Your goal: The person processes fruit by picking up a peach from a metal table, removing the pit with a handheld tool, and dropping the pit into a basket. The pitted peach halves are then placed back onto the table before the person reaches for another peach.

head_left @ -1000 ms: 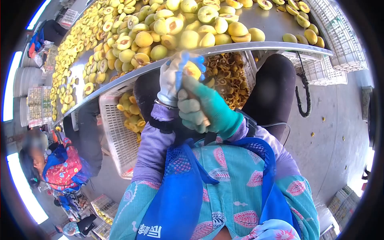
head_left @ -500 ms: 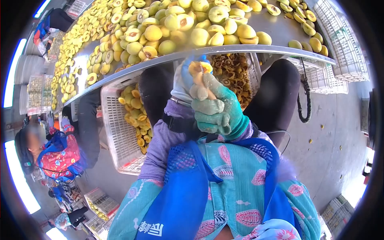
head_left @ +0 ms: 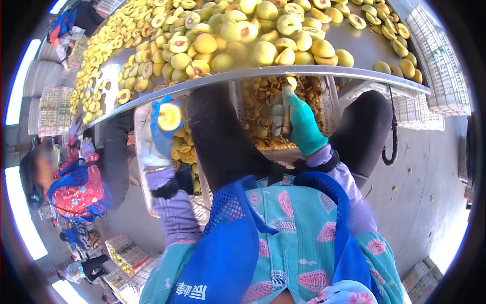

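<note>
My left hand [head_left: 163, 133], in a blue and white glove, holds a pale yellow fruit half [head_left: 169, 116] over the left crate [head_left: 143, 172] of yellow fruit halves. My right hand [head_left: 297, 119], in a green glove, is closed around a tool with a wooden handle [head_left: 286, 119], above the crate of brown scraps [head_left: 324, 96]. A small yellow piece [head_left: 291, 82] shows at the tip of its fingers. The tool's far end cannot be made out. Beyond both hands is the metal table [head_left: 238, 74] with piled yellow-green fruit [head_left: 266, 53].
The table's metal edge runs across just beyond my hands. White crates [head_left: 438, 66] are stacked at the right, beside a hanging dark cord [head_left: 392, 137]. A co-worker in red [head_left: 76, 190] sits at the left. My knees flank the scrap crate.
My hands have parted. The left moved left and down with a fruit half, over the left crate; the right moved right, over the scraps. The view has shifted slightly.
</note>
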A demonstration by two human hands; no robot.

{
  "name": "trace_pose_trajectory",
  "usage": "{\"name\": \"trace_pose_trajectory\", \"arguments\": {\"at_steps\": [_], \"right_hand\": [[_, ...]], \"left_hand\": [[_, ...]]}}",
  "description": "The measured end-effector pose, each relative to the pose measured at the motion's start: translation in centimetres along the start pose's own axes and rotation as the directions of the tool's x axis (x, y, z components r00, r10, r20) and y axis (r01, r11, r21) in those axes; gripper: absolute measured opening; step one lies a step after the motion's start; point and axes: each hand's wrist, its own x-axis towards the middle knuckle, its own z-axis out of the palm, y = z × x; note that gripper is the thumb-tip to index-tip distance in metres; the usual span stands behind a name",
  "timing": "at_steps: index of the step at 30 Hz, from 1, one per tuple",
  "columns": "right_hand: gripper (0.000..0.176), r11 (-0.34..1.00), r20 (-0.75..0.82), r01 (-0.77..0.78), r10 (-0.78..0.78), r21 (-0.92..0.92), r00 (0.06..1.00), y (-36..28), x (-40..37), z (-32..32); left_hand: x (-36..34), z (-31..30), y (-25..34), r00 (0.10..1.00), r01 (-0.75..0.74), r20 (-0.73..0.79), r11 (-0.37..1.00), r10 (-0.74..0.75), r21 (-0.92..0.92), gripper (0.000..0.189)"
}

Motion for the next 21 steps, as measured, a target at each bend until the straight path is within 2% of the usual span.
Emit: {"name": "trace_pose_trajectory", "arguments": {"at_steps": [1, 2, 3, 4, 5, 6, 7, 8, 10, 11, 12, 13, 15, 16, 18, 19, 20, 21], "right_hand": [[0.035, 0.983, 0.017, 0.106, -0.104, -0.153, 0.994, 0.1, -0.2, 0.2], [0.035, 0.951, 0.104, -0.051, 0.020, 0.304, 0.994, 2.7, 3.3, -3.2], [0.033, 0.937, 0.020, -0.086, 0.084, 0.338, 0.996, 2.2, 3.5, -3.2], [0.031, 0.921, -0.057, -0.109, 0.141, 0.375, 0.988, 1.4, 4.1, -2.5], [0.028, 0.901, -0.136, -0.144, 0.217, 0.410, 0.967, 0.9, 4.3, -1.8], [0.027, 0.896, -0.099, -0.194, 0.252, 0.401, 0.963, 0.6, 3.5, -1.2], [0.026, 0.893, -0.064, -0.226, 0.271, 0.390, 0.960, -0.4, 2.8, -0.5], [0.025, 0.892, -0.035, -0.244, 0.277, 0.381, 0.960, -1.3, 2.3, -0.1], [0.027, 0.919, 0.043, -0.310, 0.309, 0.242, 0.950, -1.0, 1.3, 0.5], [0.028, 0.925, 0.075, -0.343, 0.335, 0.166, 0.939, -0.6, 0.5, 1.2], [0.031, 0.719, 0.195, -0.471, 0.437, 0.511, 0.878, -1.2, -1.4, 3.7], [0.034, 0.882, 0.083, -0.408, 0.400, 0.235, 0.913, -1.0, -2.0, 4.7], [0.036, 0.950, 0.012, -0.307, 0.307, 0.061, 0.952, -0.6, -3.1, 6.1], [0.036, 0.961, -0.034, -0.276, 0.276, -0.004, 0.961, -0.8, -3.5, 6.5], [0.037, 0.969, -0.128, -0.214, 0.199, -0.121, 0.972, -1.2, -4.0, 7.0], [0.036, 0.966, -0.104, -0.123, 0.101, -0.228, 0.989, -1.5, -4.3, 7.6], [0.035, 0.944, -0.073, -0.029, 0.005, -0.329, 0.997, -1.9, -4.5, 8.2], [0.034, 0.902, -0.036, 0.064, -0.087, -0.426, 0.996, -2.1, -4.5, 8.6]], "left_hand": [[1.3, -3.1, -0.3, 0.963, -0.123, -0.136, 0.830, 0.232, 0.545, 0.046], [1.7, -5.1, -0.8, 0.957, -0.075, -0.179, 0.791, 0.228, 0.607, 0.050], [3.0, -6.5, -0.5, 0.946, -0.045, -0.213, 0.748, 0.246, 0.662, 0.053], [3.2, -4.6, 1.7, 0.931, -0.022, -0.241, 0.700, 0.274, 0.714, 0.057], [2.0, -2.6, 2.9, 0.962, -0.062, -0.249, 0.976, 0.114, 0.207, 0.062], [1.0, -1.6, 4.0, 0.999, -0.030, -0.035, 0.999, 0.029, -0.013, 0.066], [1.2, -0.9, 4.6, 0.978, 0.044, 0.208, 0.974, 0.003, -0.222, 0.070], [2.2, -0.3, 4.4, 0.981, -0.015, 0.190, 0.989, 0.043, -0.145, 0.068], [4.4, 1.5, 3.2, 0.979, -0.111, 0.173, 0.994, 0.108, 0.004, 0.062], [5.6, 2.9, 2.9, 0.967, -0.255, 0.097, 0.881, 0.236, 0.398, 0.049], [6.4, 5.0, 3.1, 0.938, -0.313, 0.152, 0.567, 0.313, 0.762, 0.045], [7.4, 6.8, 3.3, 0.905, -0.293, 0.237, 0.116, 0.354, 0.949, 0.041], [11.0, 7.5, 1.5, 0.904, -0.301, 0.343, -0.191, 0.254, 0.934, 0.041], [11.7, 8.1, 1.3, 0.869, -0.356, 0.421, -0.264, 0.258, 0.896, 0.036], [12.0, 8.9, 1.7, 0.894, -0.330, 0.386, -0.246, 0.228, 0.911, 0.037], [11.8, 9.3, 1.8, 0.908, -0.313, 0.362, -0.235, 0.208, 0.920, 0.037], [11.9, 9.2, 2.0, 0.896, -0.358, 0.394, -0.193, 0.205, 0.914, 0.035], [11.6, 9.1, 2.0, 0.898, -0.407, 0.369, 0.134, 0.242, 0.903, 0.034]]}}
